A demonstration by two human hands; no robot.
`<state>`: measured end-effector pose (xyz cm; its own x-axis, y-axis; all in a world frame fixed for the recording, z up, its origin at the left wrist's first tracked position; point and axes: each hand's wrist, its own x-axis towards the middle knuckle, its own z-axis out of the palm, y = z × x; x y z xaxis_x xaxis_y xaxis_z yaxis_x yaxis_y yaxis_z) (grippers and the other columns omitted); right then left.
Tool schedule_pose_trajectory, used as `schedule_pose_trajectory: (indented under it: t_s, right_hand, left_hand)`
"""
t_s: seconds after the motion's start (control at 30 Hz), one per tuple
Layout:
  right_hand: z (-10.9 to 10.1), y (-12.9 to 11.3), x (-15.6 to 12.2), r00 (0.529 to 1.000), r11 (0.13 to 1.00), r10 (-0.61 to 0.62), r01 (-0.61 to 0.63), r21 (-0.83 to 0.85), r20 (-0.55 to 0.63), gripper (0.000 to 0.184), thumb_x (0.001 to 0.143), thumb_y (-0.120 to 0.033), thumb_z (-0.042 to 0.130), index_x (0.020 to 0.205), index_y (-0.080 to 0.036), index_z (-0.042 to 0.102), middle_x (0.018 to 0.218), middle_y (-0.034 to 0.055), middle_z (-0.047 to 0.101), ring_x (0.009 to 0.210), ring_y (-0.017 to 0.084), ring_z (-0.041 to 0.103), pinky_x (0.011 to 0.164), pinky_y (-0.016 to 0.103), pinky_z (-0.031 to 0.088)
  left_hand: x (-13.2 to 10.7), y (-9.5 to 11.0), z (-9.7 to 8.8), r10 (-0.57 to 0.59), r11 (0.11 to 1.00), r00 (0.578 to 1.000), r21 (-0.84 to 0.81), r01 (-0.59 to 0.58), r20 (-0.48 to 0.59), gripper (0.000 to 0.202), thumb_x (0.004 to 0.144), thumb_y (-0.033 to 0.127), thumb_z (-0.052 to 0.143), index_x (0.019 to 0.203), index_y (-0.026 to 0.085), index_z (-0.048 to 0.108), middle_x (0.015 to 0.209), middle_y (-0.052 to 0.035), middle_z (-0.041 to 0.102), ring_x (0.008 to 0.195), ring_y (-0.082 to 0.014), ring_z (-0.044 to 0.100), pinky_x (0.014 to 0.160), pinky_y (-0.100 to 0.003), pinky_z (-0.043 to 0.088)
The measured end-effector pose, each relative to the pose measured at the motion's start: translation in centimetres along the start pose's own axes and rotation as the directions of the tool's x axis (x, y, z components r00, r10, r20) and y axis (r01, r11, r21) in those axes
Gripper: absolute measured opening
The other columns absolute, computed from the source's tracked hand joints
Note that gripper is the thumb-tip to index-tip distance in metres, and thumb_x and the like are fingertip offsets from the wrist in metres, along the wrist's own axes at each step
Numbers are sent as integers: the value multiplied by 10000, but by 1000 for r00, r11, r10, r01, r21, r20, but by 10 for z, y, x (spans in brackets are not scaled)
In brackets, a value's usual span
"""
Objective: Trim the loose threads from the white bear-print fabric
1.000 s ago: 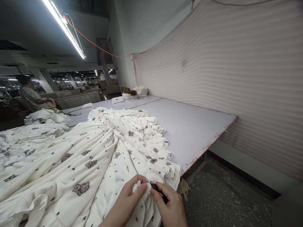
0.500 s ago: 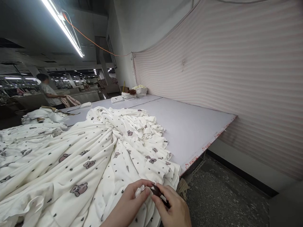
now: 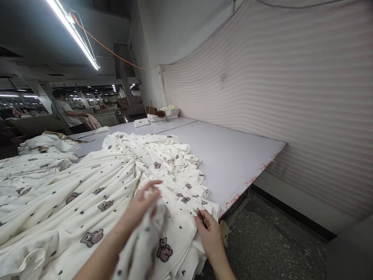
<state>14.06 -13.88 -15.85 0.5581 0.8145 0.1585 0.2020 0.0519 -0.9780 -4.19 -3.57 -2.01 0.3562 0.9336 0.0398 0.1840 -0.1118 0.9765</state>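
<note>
A heap of white fabric with bear figures and small dark marks (image 3: 107,182) spreads over the table in front of me. My left hand (image 3: 145,200) is raised over the near part of the heap, blurred by motion, its fingers curled at a lifted fold of that fabric. Beneath it the fold hangs smeared, and the exact grip is partly hidden. In my right hand (image 3: 210,229), by the ruffled edge close to the table corner, are small dark thread snips (image 3: 201,217), their thin points upward. The fingers are closed round them.
The pale table (image 3: 230,151) has an edge with red print on the right, above a speckled floor (image 3: 268,233). Folded stacks (image 3: 170,112) stand at the back by a striped cloth (image 3: 276,77). A person (image 3: 68,112) holds pinkish fabric at the far left.
My hands have come apart from the small white bit of fabric between them. The left went up and left with a fold of fabric; the right stayed low, with the snips.
</note>
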Motion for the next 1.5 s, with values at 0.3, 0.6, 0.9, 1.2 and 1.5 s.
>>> schedule_pose_trajectory:
  t_s: [0.3,0.6,0.9,1.2,1.5]
  right_hand:
    - [1,-8,-30,989,994,-43,57,96,-143,336,839,-436,591,1037,-175,668,850,72,700,766,199,680,684,240,552]
    - [11,-20,-24,996,990,-87,85,-110,-16,151,826,-203,503,912,-209,626,904,48,665,858,208,635,755,273,502]
    - [19,-29,-44,980,986,-168,165,36,107,131,881,-278,479,925,-215,585,842,24,614,777,172,606,709,226,488]
    - [26,-20,-65,953,949,-283,295,-113,108,157,864,-241,463,807,-224,608,749,7,543,699,171,580,645,239,452]
    - [31,-44,-51,961,962,-272,273,-26,58,33,837,-237,550,843,-227,581,763,-1,601,723,172,607,658,231,464]
  left_hand:
    - [-21,-22,44,108,809,917,502,-305,383,152,899,289,441,837,218,559,990,-57,576,872,-216,572,748,-305,443]
    - [-57,-15,3,169,871,926,388,-301,337,246,935,386,387,747,231,419,833,-34,606,807,-204,588,741,-280,456]
    - [-77,-32,-5,18,566,922,757,-328,386,340,750,304,670,1076,271,577,965,-37,654,877,-262,609,744,-332,443]
    - [-91,-51,-12,242,482,859,712,-511,452,296,814,77,419,990,235,597,927,-62,600,779,-201,597,653,-277,465]
    - [-88,-34,-7,-126,969,968,238,73,215,308,866,456,495,821,190,642,846,-10,640,882,-217,584,807,-274,456]
